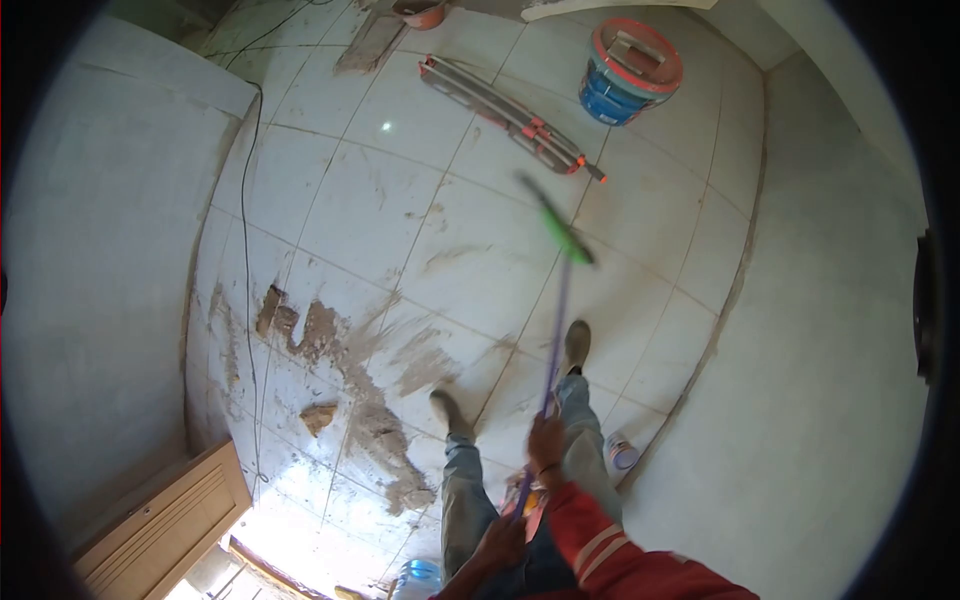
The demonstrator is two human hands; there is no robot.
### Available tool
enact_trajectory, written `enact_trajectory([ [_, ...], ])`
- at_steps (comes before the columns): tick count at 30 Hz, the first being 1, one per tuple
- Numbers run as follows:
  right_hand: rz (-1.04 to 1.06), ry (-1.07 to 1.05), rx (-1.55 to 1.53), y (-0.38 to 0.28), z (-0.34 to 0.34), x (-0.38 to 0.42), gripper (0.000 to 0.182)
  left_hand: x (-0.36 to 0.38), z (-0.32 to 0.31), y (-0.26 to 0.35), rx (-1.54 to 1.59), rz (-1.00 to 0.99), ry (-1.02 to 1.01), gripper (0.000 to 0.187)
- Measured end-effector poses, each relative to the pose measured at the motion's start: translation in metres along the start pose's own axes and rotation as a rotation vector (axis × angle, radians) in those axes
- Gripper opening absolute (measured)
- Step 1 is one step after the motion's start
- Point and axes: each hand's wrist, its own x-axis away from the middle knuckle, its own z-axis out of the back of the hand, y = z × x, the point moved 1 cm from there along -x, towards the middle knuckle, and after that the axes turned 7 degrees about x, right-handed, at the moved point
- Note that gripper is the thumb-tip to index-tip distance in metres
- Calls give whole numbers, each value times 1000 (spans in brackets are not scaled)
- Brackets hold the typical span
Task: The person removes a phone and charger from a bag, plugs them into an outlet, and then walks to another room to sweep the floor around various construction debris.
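A broom with a green head (564,232) and a thin purple handle (556,345) reaches forward from my body, its head blurred over the white tiles. My right hand (546,445), below a red sleeve, is wrapped round the middle of the handle. Lower down and nearer my body, my left hand (500,545) closes on the handle's end. Grey-brown dirt (375,420) lies spread in a streaky pile to the left of my boots (577,345).
A tile cutter (510,120) and a blue bucket (615,95) with a red rim stand ahead. A cable (247,230) runs along the left wall. Broken pieces (318,418) lie by the dirt. A small can (622,457) sits near the right wall; a wooden door (165,530) is lower left.
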Motion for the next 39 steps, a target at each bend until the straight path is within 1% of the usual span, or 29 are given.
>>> enact_trajectory([
  [1, -73, -9, 57, 12, -9, -9, 57, -14, 5, -12, -268, -257, 94, 13],
  [2, -146, -22, 116, 22, -17, -18, 60, -26, 18, -21, -28, 172, -82, 12],
  [3, -218, -39, 173, 32, -25, -28, 62, -36, 23, -45, 126, 258, -90, 9],
  [4, -265, -105, 240, 47, -44, -35, 49, -46, 28, -70, 276, 347, -86, 8],
  [5, -239, -210, 351, 59, -74, -32, 37, -42, 41, -72, 569, 499, -66, 9],
  [7, -13, -378, 658, 77, -144, -4, 16, -25, 71, -69, 1230, 886, 92, 10],
  [8, 146, -397, 774, 79, -180, 30, 16, 12, 93, -88, 856, 275, -145, 15],
  [9, 259, -332, 820, 83, -220, 75, 24, 47, 116, -68, 1226, 794, 158, 12],
  [10, 497, -354, 805, 47, -226, 126, 13, 99, 123, -106, 1648, 718, 133, 10],
  [11, 456, -471, 731, 22, -242, 173, 16, 127, 150, -59, 1143, 974, 357, 12],
  [12, 404, -586, 656, -4, -258, 219, 18, 185, 163, -81, 1350, 932, 409, 13],
  [13, 342, -693, 583, -32, -272, 265, 21, 206, 185, -45, 1109, 1056, 383, 12],
  [14, 122, -714, 360, -70, -257, 293, 16, 243, 201, -50, 581, 911, 144, 15],
  [15, -112, -686, 113, -104, -233, 306, 24, 267, 209, -50, 515, 951, 88, 16],
  [16, -252, -648, -59, -129, -213, 314, 37, 292, 217, -49, 449, 988, 30, 16],
  [17, -325, -603, -166, -148, -193, 317, 52, 299, 222, -40, 839, 1226, 169, 16],
  [18, -372, -552, -232, -155, -172, 313, 67, 257, 213, 15, -73, 1212, -80, 17],
  [19, -370, -480, -224, -148, -156, 301, 67, 265, 207, -8, -691, 687, -320, 12],
  [20, -367, -409, -214, -141, -139, 288, 66, 263, 201, -25, -237, 879, -232, 13],
  [22, -81, 93, -76, -92, -115, 237, 62, 234, 171, -41, 316, 952, -151, 15],
  [24, -239, 91, 16, -15, -96, 184, 58, 145, 122, -27, 722, 1116, 44, 21],
  [26, -373, 98, 16, 40, -61, 124, 58, 80, 67, -44, 700, 1024, -40, 25],
  [28, -517, 3, 22, 85, -42, 86, 58, 39, 32, -67, 965, 1049, -119, 23],
  [29, -526, 9, 12, 93, -42, 90, 58, 46, 23, -90, 951, 1053, -125, 23],
  [30, -460, -206, 144, 101, -50, 98, 52, 61, 16, -127, 492, 745, -170, 21],
  [31, -355, -334, 303, 116, -78, 119, 54, 72, 20, -116, 256, 736, -151, 20],
  [33, -245, -470, 379, 103, -135, 197, 57, 138, 55, -96, -167, 712, -207, 19],
  [36, -338, -623, 40, 17, -161, 314, 63, 247, 119, -39, -506, 1018, -207, 23],
  [39, -508, -706, -290, -59, -133, 363, 69, 260, 133, 3, -490, 938, -73, 17],
])
